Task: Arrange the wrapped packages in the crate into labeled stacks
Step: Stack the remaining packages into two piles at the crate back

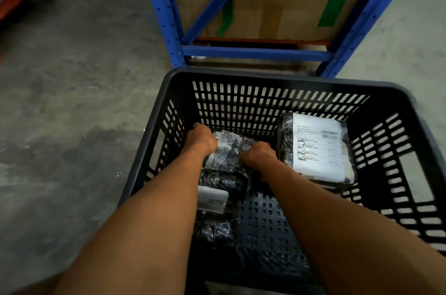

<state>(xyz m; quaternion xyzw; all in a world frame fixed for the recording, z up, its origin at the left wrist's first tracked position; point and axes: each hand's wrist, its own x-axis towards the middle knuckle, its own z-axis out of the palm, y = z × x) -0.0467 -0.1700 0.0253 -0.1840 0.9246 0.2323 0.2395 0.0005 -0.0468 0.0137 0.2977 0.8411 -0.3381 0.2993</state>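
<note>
Both bare forearms reach forward and down, side by side and nearly parallel, elbows out of sight at the near edge. The left hand [201,139] sits a little farther ahead, knuckles up, fingers curled under and hidden. The right hand [259,156] is just beside it, also knuckles up, fingers folded down out of view, wrist bent slightly inward.

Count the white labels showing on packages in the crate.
2. One large label faces up on the stack at the crate's far right; a smaller one lies on a package between the forearms. Others may be hidden under hands or face down.
</note>
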